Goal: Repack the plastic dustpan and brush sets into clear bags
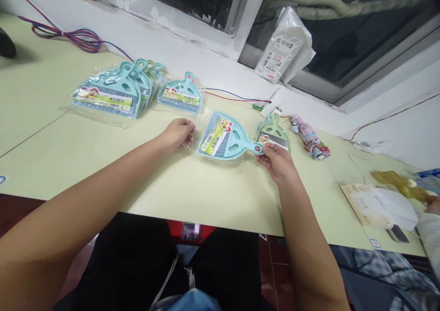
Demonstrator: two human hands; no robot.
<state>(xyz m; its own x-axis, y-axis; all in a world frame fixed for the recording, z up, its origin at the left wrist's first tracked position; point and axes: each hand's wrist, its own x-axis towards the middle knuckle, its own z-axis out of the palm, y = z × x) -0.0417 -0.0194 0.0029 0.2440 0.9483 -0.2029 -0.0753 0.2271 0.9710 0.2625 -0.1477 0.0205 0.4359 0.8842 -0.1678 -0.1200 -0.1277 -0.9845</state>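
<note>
A light-blue dustpan and brush set (237, 139) in a clear plastic bag is held just above the table, its handle pointing right. My right hand (277, 162) pinches the handle end. At the brush side, my left hand (180, 133) has its thumb and fingers closed on the loose edge of the clear bag. Behind the right hand lies a green dustpan set (274, 130), partly covered by that hand. A blue bagged dustpan set (181, 95) lies beyond the left hand. Farther left, several bagged dustpan sets (108, 93) lean together in a pile.
A rolled, patterned cloth bundle (311, 139) lies right of the green set. Coiled red and blue wires (82, 40) rest at the back left. At far right are a tissue pack (378, 205), a phone (398, 233) and another person's sleeve (429, 237). A white plastic bag (283, 49) hangs by the window.
</note>
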